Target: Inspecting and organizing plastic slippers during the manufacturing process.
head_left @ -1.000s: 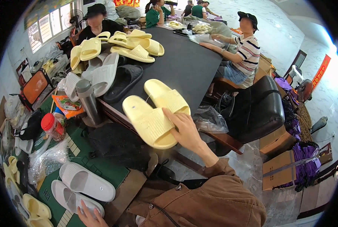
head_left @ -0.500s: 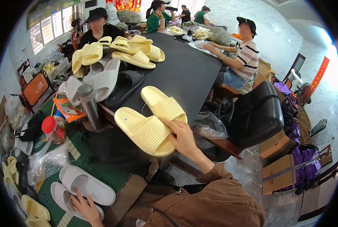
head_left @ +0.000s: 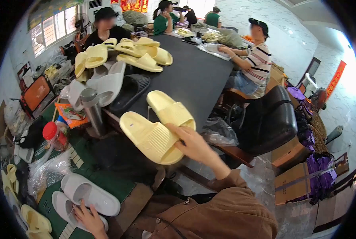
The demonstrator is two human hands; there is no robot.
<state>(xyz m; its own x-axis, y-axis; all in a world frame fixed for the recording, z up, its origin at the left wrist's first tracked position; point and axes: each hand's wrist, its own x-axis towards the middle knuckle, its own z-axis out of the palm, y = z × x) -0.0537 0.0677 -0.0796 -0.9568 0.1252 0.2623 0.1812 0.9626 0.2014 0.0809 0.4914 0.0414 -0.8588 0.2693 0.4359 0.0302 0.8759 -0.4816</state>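
From the head view, the right hand [head_left: 194,145] has its fingers curled over the heel end of a pale yellow slide sandal [head_left: 152,137], holding it sole-up just off the near edge of the dark desk [head_left: 194,75] — its long axis runs up-left from the fingers, beside a second yellow sandal [head_left: 171,110] lying at that edge. The left hand [head_left: 91,217] — far lower — lies with fingers spread loosely on a white sandal [head_left: 64,205] on the floor, gripping nothing that I can tell.

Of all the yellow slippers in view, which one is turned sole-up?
The yellow slipper under the right hand at the near table edge: its ribbed sole faces up. The one beside it shows its strap and footbed.
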